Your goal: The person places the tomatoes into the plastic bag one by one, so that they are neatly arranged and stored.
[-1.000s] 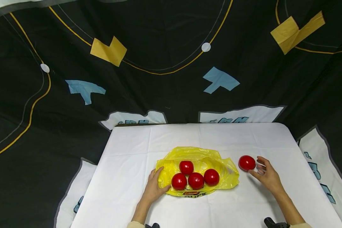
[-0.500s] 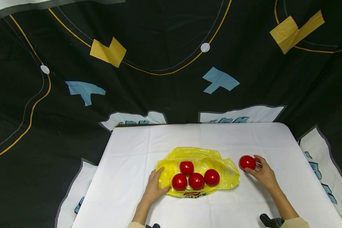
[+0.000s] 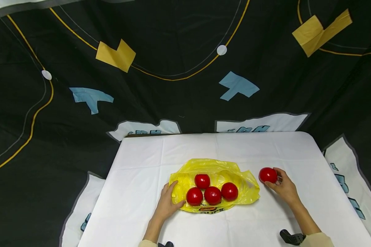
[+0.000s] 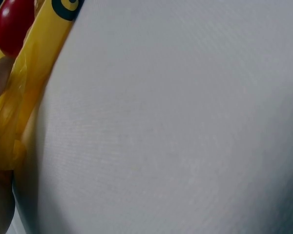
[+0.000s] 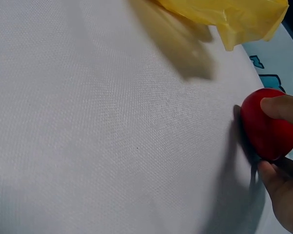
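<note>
A crumpled yellow plastic bag [image 3: 248, 188] lies on the white-covered table with several glossy red balls [image 3: 212, 196] on its opened plastic. My left hand [image 3: 166, 203] holds the bag's left edge; in the left wrist view the yellow plastic [image 4: 31, 73] passes between thumb and fingers, beside one red ball [image 4: 14, 24]. To the right of the bag, my right hand [image 3: 285, 189] grips a separate red ball [image 3: 266, 175]. Fingers and thumb lie on opposite sides of that ball [image 5: 263, 126] in the right wrist view. Its far fingers are partly hidden.
The white tablecloth [image 3: 235, 226] stretches around the bag. Behind the table hangs a dark cloth [image 3: 179, 103] with yellow and blue shapes. Dark wrist straps [image 3: 292, 237] show near the front edge. In the right wrist view, the bag's corner [image 5: 244, 24] casts a shadow.
My right hand has moved slightly left, and its fingers have closed round the separate red ball. The left hand and the bag stay in place.
</note>
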`<state>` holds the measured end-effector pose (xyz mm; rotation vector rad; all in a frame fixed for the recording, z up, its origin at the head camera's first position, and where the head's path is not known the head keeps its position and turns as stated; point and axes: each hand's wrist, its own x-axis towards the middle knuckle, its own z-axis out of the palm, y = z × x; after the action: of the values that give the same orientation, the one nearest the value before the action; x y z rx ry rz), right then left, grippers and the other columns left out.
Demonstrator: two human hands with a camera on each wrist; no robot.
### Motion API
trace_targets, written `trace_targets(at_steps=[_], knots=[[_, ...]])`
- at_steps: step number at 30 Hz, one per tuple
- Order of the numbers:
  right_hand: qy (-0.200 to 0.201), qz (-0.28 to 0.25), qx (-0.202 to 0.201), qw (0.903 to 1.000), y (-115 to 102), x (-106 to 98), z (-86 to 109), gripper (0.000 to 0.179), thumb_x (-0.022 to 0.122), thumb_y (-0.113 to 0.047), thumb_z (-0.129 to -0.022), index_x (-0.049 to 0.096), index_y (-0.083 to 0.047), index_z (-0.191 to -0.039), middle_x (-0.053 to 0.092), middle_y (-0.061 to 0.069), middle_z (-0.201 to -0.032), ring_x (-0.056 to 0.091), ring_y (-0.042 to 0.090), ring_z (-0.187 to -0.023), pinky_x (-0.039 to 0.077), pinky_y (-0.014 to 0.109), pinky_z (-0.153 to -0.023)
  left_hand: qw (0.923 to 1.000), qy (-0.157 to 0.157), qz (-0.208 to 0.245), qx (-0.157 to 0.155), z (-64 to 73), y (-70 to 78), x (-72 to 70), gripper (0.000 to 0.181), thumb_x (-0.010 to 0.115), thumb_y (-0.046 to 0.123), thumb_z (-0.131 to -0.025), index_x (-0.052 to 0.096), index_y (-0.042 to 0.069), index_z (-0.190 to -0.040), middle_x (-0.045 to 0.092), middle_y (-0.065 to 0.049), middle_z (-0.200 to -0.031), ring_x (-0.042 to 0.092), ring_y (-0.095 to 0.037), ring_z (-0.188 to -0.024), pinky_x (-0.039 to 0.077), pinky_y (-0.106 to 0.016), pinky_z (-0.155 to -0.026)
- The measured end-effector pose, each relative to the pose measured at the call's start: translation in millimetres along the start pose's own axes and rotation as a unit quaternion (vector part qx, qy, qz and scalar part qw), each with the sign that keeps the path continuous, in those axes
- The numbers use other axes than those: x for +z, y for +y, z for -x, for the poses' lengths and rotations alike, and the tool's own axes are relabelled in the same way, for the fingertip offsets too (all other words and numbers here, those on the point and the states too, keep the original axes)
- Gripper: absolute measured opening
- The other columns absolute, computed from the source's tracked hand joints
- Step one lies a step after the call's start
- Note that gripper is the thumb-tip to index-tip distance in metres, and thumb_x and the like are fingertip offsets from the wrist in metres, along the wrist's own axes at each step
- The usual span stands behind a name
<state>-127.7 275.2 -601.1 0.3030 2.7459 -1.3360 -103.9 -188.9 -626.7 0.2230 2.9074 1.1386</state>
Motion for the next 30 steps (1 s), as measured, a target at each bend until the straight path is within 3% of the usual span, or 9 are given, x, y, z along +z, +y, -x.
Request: trace_targets(at_steps=[8, 18, 27, 30], knots=[[0.002, 0.002, 0.006, 1.0000, -1, 0, 0.1, 0.077, 0.073, -0.025, -0.083, 0.030, 0.001, -0.142, 0.038, 0.035, -0.135, 0.041, 0.049, -0.120, 0.043, 0.052, -0.093, 0.9997, -0.009, 0.003, -0.023, -0.4, 1.2, -1.1, 0.085, 0.079, 0.036, -0.072, 0.039, 0.015, -0.144, 0.035, -0.012, -0.141, 0.038, -0.030, -0.127, 0.037, -0.049, -0.102], [0.015, 0.014, 0.015, 0.9997, -5, -5, 6.9, 0.077, 0.073, -0.028, -0.083, 0.032, 0.001, -0.141, 0.041, 0.034, -0.133, 0.044, 0.048, -0.117, 0.046, 0.052, -0.089, 0.9999, -0.001, 0.004, -0.013, 0.4, -0.1, -0.9, 0.084, 0.080, 0.035, -0.072, 0.039, 0.015, -0.143, 0.037, -0.012, -0.139, 0.040, -0.030, -0.125, 0.038, -0.049, -0.101], [0.018, 0.011, -0.012, 0.9997, -7, -18, 16.6, 0.079, 0.071, -0.037, -0.083, 0.033, 0.002, -0.140, 0.043, 0.032, -0.130, 0.049, 0.045, -0.111, 0.048, 0.053, -0.086, 0.9999, 0.000, 0.006, -0.010, 0.1, 1.4, -1.8, 0.085, 0.080, 0.035, -0.071, 0.040, 0.014, -0.143, 0.037, -0.012, -0.138, 0.040, -0.030, -0.124, 0.039, -0.049, -0.100], [0.029, 0.014, -0.006, 0.9995, -10, -22, 19.9, 0.079, 0.072, -0.041, -0.082, 0.036, -0.003, -0.139, 0.046, 0.028, -0.129, 0.052, 0.040, -0.109, 0.052, 0.051, -0.079, 0.9999, -0.004, 0.004, -0.010, 0.2, 2.0, -2.0, 0.085, 0.080, 0.036, -0.072, 0.039, 0.013, -0.143, 0.037, -0.014, -0.139, 0.040, -0.031, -0.125, 0.039, -0.050, -0.100]])
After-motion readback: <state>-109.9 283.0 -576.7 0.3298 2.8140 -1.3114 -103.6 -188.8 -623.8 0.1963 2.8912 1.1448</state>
